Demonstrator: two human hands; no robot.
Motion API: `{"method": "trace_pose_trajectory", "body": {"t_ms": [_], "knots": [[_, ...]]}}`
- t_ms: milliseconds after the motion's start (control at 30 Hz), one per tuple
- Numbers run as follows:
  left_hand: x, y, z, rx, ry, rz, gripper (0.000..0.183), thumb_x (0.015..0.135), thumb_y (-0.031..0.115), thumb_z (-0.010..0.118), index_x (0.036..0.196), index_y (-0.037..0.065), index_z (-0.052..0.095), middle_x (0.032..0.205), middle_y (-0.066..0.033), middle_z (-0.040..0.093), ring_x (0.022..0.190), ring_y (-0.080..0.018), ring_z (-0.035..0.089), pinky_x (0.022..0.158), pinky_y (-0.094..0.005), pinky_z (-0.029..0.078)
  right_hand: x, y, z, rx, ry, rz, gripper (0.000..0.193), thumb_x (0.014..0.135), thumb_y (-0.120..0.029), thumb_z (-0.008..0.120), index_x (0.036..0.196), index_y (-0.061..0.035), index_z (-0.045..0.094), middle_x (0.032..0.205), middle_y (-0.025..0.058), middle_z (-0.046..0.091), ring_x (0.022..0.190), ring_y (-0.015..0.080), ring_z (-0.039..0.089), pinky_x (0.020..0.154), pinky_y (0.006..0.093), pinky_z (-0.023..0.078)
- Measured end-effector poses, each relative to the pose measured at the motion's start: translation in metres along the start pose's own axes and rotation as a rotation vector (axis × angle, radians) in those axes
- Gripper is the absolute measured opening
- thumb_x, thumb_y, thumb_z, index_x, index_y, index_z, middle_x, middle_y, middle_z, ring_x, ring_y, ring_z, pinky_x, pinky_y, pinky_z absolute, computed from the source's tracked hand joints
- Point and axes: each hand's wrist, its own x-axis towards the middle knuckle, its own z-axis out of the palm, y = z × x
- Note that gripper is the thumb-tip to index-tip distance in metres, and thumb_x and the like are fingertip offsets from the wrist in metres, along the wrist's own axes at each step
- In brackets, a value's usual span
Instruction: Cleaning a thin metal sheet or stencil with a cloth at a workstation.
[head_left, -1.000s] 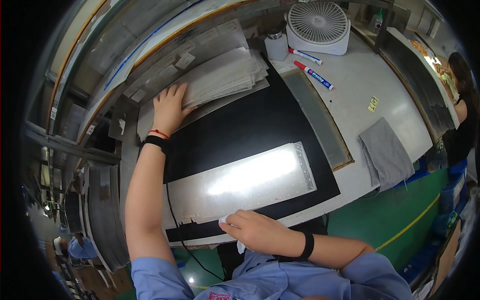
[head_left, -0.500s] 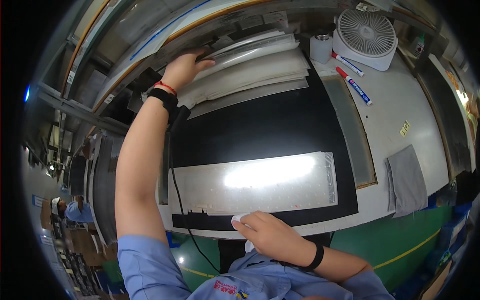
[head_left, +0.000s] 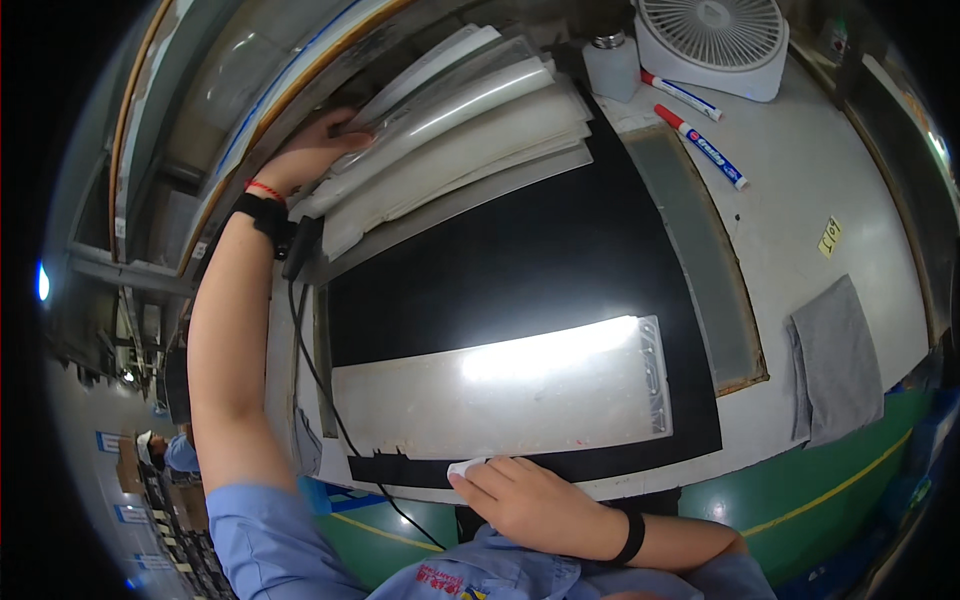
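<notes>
My left hand (head_left: 318, 152) reaches to the far left of the bench. Its thumb and fingers close on the left end of a clear plastic sheet (head_left: 440, 95) at the back of a stack. Its other fingers are partly hidden behind the sheet. Pale, curling sheets (head_left: 460, 160) lie in front of it on the black mat (head_left: 500, 250). At the near edge, my right hand (head_left: 540, 505) pinches a small white wad (head_left: 466, 469), perhaps cloth or paper. Just beyond that hand lies a long translucent sheet (head_left: 500, 400) with a ragged left corner, reflecting the light.
A black cable (head_left: 318, 370) runs from my left wrist down over the mat. On the right stand a white fan (head_left: 712, 40) and a bottle (head_left: 611, 70), with two markers (head_left: 705, 150) nearby. A grey cloth (head_left: 838, 365) hangs over the front edge. Shelving rises at left.
The view has shifted and tilted. At the back, the clear sheets have fanned apart, their left ends drawn leftward by my left hand. My right hand keeps the white wad near the front edge.
</notes>
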Motion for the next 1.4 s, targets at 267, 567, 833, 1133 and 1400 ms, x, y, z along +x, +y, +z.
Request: {"method": "trace_pose_trajectory", "body": {"t_ms": [267,567,833,1133,1400], "knots": [[0.008,-0.010,-0.002,-0.022,-0.001,0.024,0.057,0.095,0.042,0.066,0.136,0.004,0.059,0.124,-0.0108,0.067,0.117,-0.0207,0.058,0.106,-0.0319,0.040,-0.001,0.002,0.001,0.036,0.056,-0.057,0.037,0.086,-0.005,0.063,0.119,0.0123,0.061,0.101,0.0138,0.061,0.096,0.0229,0.061,0.080,0.0307,0.054],[0.016,-0.006,-0.007,0.161,0.092,-0.038,0.051,0.097,0.042,0.065,0.130,0.003,0.063,0.112,-0.0140,0.069,0.105,-0.0211,0.062,0.097,-0.0328,0.045,-0.002,0.001,0.002,0.033,-0.001,-0.020,0.043,0.086,-0.008,0.061,0.126,0.0088,0.060,0.112,0.0127,0.061,0.101,0.0236,0.061,0.088,0.0319,0.053],[0.004,-0.008,0.009,0.420,0.332,0.207,0.052,0.100,0.042,0.061,0.136,0.004,0.059,0.123,-0.0209,0.067,0.110,-0.0345,0.063,0.098,-0.0385,0.046,-0.001,0.004,0.000,0.049,0.059,-0.056,0.037,0.087,-0.006,0.063,0.120,0.0115,0.062,0.102,0.0133,0.061,0.096,0.0238,0.061,0.081,0.0311,0.054],[0.029,-0.023,0.010,0.620,0.521,0.293,0.046,0.104,0.034,0.055,0.137,0.003,0.054,0.120,-0.0219,0.066,0.112,-0.0405,0.062,0.100,-0.0432,0.046,-0.001,0.002,0.000,0.019,0.041,-0.051,0.038,0.087,-0.006,0.062,0.122,0.0102,0.062,0.106,0.0144,0.063,0.100,0.0250,0.061,0.088,0.0314,0.053],[0.035,-0.026,0.023,0.793,0.703,0.261,0.051,0.105,0.041,0.049,0.143,0.008,0.047,0.139,-0.0240,0.055,0.126,-0.0440,0.054,0.108,-0.0480,0.042,0.000,0.001,-0.002,0.057,0.015,-0.021,0.040,0.087,-0.005,0.062,0.124,0.0098,0.060,0.105,0.0151,0.063,0.100,0.0259,0.061,0.088,0.0324,0.053]]}}
